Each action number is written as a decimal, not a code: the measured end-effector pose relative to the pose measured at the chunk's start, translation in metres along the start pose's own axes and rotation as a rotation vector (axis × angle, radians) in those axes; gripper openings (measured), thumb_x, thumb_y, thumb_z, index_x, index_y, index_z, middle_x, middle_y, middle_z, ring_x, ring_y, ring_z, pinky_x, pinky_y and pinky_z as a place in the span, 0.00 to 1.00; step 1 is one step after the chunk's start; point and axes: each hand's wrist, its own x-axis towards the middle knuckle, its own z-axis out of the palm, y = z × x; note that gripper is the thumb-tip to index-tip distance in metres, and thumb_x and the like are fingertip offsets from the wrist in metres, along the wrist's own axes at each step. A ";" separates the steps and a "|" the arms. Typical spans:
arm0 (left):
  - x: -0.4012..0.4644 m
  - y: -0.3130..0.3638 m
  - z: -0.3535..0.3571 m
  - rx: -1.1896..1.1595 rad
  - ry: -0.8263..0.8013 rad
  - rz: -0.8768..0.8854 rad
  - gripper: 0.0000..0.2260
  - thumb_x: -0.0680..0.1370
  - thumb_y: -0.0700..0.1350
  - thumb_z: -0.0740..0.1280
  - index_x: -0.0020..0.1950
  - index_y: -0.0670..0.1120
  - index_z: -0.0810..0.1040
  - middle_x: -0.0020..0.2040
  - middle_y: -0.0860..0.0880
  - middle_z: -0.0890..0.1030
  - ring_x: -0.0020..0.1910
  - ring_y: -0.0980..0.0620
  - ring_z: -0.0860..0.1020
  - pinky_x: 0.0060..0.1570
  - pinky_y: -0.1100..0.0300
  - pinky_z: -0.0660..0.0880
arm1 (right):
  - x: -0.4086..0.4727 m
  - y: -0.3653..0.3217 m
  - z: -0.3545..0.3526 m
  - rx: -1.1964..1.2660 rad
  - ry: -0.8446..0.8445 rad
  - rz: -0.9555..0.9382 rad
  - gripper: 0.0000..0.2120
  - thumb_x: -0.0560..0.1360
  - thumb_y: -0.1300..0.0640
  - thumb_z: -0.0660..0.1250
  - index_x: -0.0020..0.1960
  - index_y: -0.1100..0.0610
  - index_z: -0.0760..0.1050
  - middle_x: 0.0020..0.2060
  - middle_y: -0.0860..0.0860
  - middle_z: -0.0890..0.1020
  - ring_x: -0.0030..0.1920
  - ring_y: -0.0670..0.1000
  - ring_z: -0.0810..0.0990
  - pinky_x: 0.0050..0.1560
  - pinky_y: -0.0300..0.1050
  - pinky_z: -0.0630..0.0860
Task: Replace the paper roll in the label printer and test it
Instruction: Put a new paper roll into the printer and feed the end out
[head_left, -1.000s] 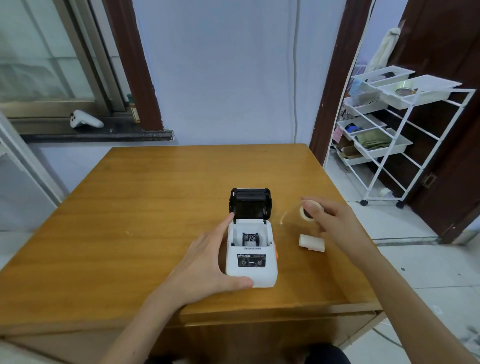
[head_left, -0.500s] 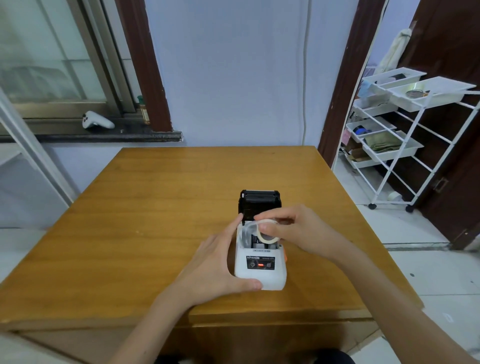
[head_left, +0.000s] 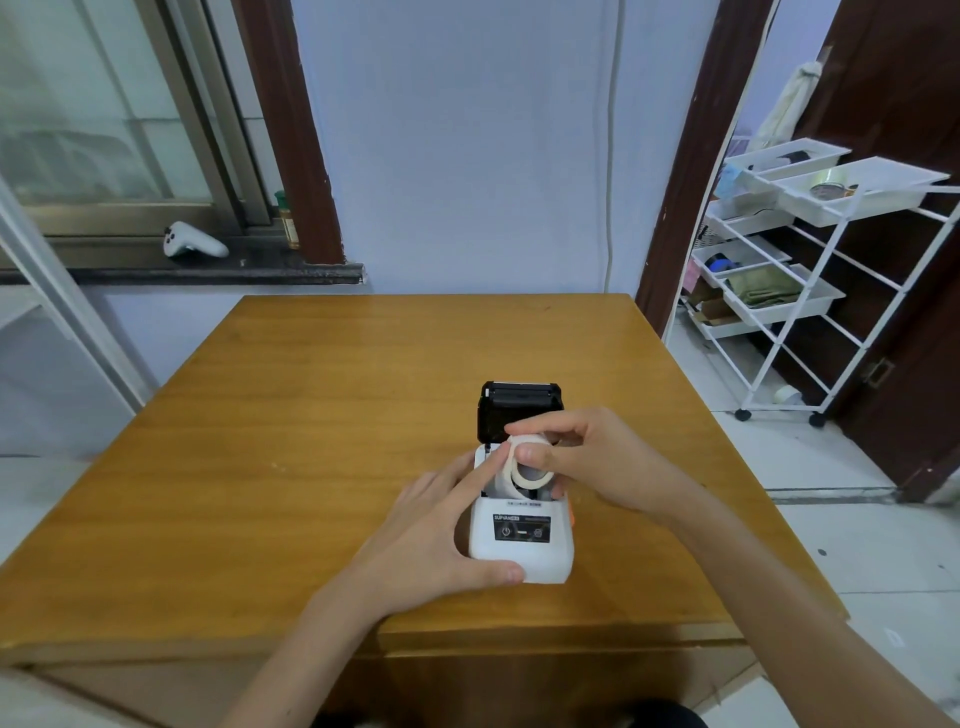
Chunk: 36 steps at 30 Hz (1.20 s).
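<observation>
White printer (head_left: 521, 540) sits near the table's (head_left: 311, 415) front edge with its black lid (head_left: 519, 408) flipped up, left hand (head_left: 436, 535) wrapped round its side, probably to stop it sliding, while the right hand (head_left: 597, 457) pinches the roll (head_left: 527, 465) just over the open bay, ready to drop in.

White label printer (head_left: 521, 540) stands upright at lower centre of the frame, black lid (head_left: 519, 408) hinged open toward the rear, dark control panel facing the camera. Paper roll (head_left: 525, 466), white with hollow core, sits tilted over the open compartment, end face toward the viewer.
</observation>
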 end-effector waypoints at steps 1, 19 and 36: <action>0.000 0.000 0.000 0.009 0.001 0.006 0.47 0.67 0.74 0.68 0.72 0.77 0.34 0.80 0.63 0.50 0.72 0.58 0.57 0.71 0.51 0.60 | 0.000 0.000 0.000 0.024 -0.003 0.011 0.16 0.73 0.57 0.71 0.60 0.59 0.80 0.46 0.56 0.85 0.43 0.49 0.83 0.40 0.45 0.82; -0.004 0.006 -0.003 -0.036 0.003 -0.014 0.50 0.68 0.70 0.71 0.67 0.79 0.29 0.74 0.66 0.58 0.65 0.62 0.60 0.66 0.56 0.61 | -0.001 -0.011 0.000 -0.091 0.020 0.200 0.16 0.72 0.59 0.70 0.58 0.50 0.74 0.52 0.51 0.82 0.45 0.51 0.84 0.49 0.48 0.80; -0.004 0.010 -0.005 -0.198 0.054 -0.113 0.57 0.61 0.72 0.75 0.67 0.78 0.29 0.77 0.63 0.60 0.74 0.57 0.59 0.71 0.50 0.62 | -0.002 -0.013 -0.010 0.078 -0.097 0.173 0.15 0.75 0.66 0.64 0.60 0.55 0.77 0.47 0.58 0.84 0.47 0.55 0.82 0.53 0.50 0.78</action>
